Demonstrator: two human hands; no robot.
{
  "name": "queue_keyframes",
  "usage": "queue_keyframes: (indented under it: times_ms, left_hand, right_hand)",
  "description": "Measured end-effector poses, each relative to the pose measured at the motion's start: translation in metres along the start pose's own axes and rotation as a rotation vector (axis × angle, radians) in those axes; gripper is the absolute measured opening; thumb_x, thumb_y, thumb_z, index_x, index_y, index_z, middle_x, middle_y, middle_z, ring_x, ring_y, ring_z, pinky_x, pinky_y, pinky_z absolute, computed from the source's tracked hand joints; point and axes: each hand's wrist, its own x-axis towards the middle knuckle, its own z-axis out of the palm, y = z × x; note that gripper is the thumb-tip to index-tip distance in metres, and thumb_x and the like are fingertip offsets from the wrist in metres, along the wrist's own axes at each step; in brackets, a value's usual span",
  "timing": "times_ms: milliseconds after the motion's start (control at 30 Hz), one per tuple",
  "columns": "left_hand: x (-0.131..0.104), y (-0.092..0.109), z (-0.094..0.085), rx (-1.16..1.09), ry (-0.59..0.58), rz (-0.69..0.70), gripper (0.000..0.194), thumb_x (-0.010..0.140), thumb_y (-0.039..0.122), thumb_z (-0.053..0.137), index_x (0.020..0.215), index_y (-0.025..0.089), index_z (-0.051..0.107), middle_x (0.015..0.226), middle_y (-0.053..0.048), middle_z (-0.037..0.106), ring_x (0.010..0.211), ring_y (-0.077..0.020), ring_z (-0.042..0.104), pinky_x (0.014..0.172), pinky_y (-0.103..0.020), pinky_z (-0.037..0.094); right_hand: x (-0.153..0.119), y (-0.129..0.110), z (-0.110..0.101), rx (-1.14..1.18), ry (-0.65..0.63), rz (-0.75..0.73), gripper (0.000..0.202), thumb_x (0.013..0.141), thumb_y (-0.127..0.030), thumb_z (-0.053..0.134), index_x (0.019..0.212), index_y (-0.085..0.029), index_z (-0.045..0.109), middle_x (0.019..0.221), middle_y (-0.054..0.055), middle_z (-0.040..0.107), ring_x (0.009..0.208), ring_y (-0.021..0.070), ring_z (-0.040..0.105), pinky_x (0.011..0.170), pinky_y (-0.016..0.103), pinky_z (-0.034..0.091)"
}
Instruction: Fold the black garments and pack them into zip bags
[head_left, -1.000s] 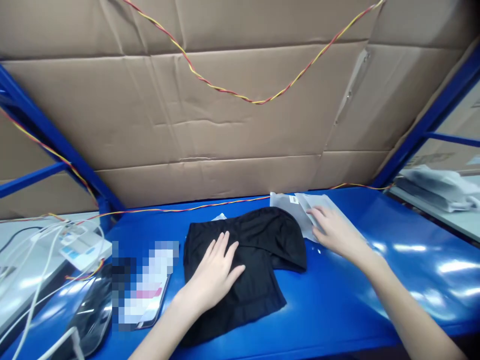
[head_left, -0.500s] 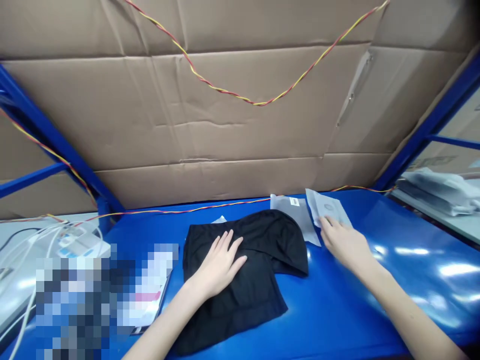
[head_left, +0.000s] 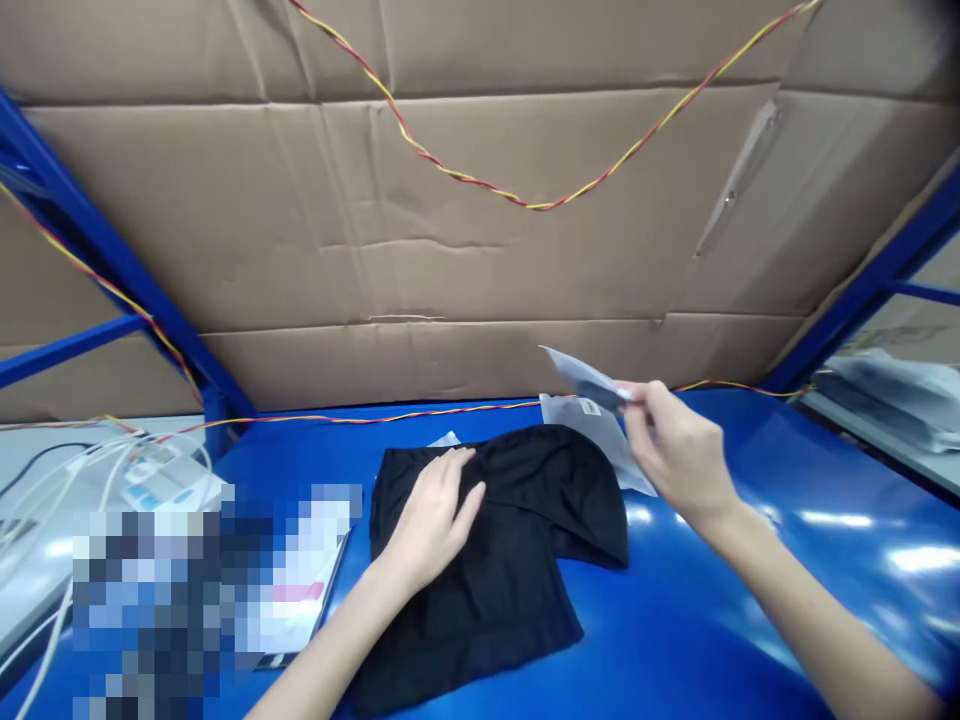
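Observation:
A black cloth item (head_left: 495,560) lies spread on the blue tabletop (head_left: 675,620), with a rounded part at its upper right. My left hand (head_left: 433,520) rests palm down on its upper left part, fingers apart. Above the table, my right hand (head_left: 675,450) pinches the edge of a thin pale packet (head_left: 585,378), tilted and seen nearly edge-on. Behind the cloth, a second translucent packet (head_left: 607,440) with a small white label lies flat, partly covered by the cloth.
Cardboard (head_left: 480,220) lines the back, crossed by a twisted red-yellow wire (head_left: 540,206). At left are white cables, a white device (head_left: 169,480) and a partly pixelated sheet (head_left: 300,590). Several bagged items (head_left: 885,395) sit on a shelf at right.
My right hand has lifted the pale packet off the table and moved it left, turning it nearly edge-on. My left hand remains on the cloth, its fingers slightly closer together.

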Motion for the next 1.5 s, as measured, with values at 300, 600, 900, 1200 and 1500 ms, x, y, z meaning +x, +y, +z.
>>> queue_keyframes:
  times_ms: [300, 600, 900, 1200, 1500]
  left_hand:
    - [0.002, 0.008, -0.015, 0.033, 0.541, 0.079, 0.07, 0.079, 0.027, 0.07, 0.138, 0.024, 0.032, 0.151, -0.017, 0.024, 0.14, -0.0356, 0.028, 0.109, -0.056, 0.034]
    - [-0.012, 0.03, -0.008, 0.184, 0.348, 0.331, 0.034, 0.087, 0.023, 0.061, 0.12, 0.033, 0.059, 0.129, -0.007, 0.06, 0.129, -0.0285, 0.048, 0.111, -0.058, 0.026]
    - [-0.008, 0.028, -0.017, 0.178, 0.45, 0.373, 0.017, 0.084, 0.011, 0.061, 0.091, 0.026, 0.064, 0.094, 0.004, 0.074, 0.104, -0.0205, 0.066, 0.111, -0.047, 0.029]
    - [0.008, -0.038, -0.05, 0.178, 0.587, 0.062, 0.01, 0.088, 0.023, 0.058, 0.092, 0.024, 0.067, 0.087, -0.001, 0.074, 0.082, -0.0202, 0.068, 0.085, -0.038, 0.05]
    - [0.001, -0.027, -0.04, -0.073, 0.597, 0.046, 0.015, 0.089, 0.017, 0.058, 0.102, 0.021, 0.063, 0.087, 0.001, 0.071, 0.073, -0.0126, 0.07, 0.07, -0.023, 0.056]
  right_hand:
    - [-0.042, -0.056, 0.042, 0.653, -0.316, -0.29, 0.017, 0.093, -0.015, 0.044, 0.105, -0.022, 0.053, 0.132, 0.009, 0.058, 0.12, 0.0205, 0.057, 0.097, 0.037, 0.051]
    - [-0.055, -0.069, 0.039, 0.654, -0.323, -0.39, 0.034, 0.094, -0.011, 0.041, 0.125, -0.022, 0.053, 0.127, 0.01, 0.061, 0.121, 0.0217, 0.055, 0.098, 0.039, 0.052]
    - [-0.056, -0.067, 0.034, 0.563, -0.179, -0.488, 0.044, 0.087, -0.003, 0.048, 0.126, -0.023, 0.057, 0.125, 0.007, 0.064, 0.115, 0.0225, 0.061, 0.096, 0.036, 0.055]
    - [-0.024, -0.013, 0.021, 0.451, -0.019, -0.268, 0.029, 0.086, -0.008, 0.052, 0.104, -0.025, 0.068, 0.112, 0.004, 0.07, 0.101, 0.0221, 0.068, 0.087, 0.039, 0.057]
    - [-0.026, -0.021, 0.005, 0.457, 0.009, -0.383, 0.044, 0.08, -0.011, 0.062, 0.122, -0.024, 0.061, 0.114, 0.008, 0.068, 0.103, 0.0246, 0.065, 0.086, 0.04, 0.056]
